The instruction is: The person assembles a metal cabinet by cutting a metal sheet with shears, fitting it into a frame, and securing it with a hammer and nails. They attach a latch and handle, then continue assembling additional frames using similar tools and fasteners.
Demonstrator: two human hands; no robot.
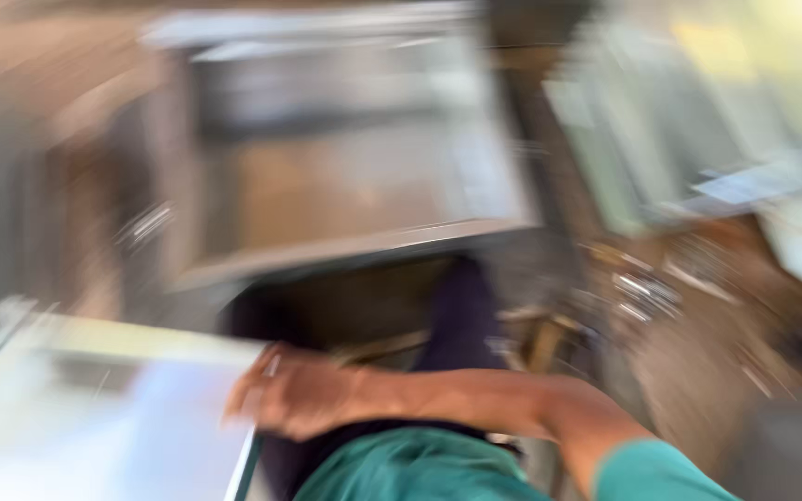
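**Hand at the edge of a pale sheet, all in a blur**

Frankly, the whole view is smeared by fast motion, so only the large shapes can be trusted. One arm in a short teal sleeve comes in from the lower right and bends across the body, and its hand lies at the right edge of a flat, pale sheet or board that fills the lower left corner. From the way the arm enters, it looks like the person's right hand, though the blur leaves some doubt. The fingers seem curled at the sheet's edge and touching it, but whether they pinch it, press on it or merely rest there I cannot tell. No second hand shows.

Below the forearm is more teal cloth, and dark cloth rises behind it.

Above the hand stands a large grey metal frame or cabinet with a brownish panel inside it, tilted in the view. To the right, well apart from the hand, a brown surface carries small shiny metal bits, too blurred to name, and pale flat shapes lie further up on that side.
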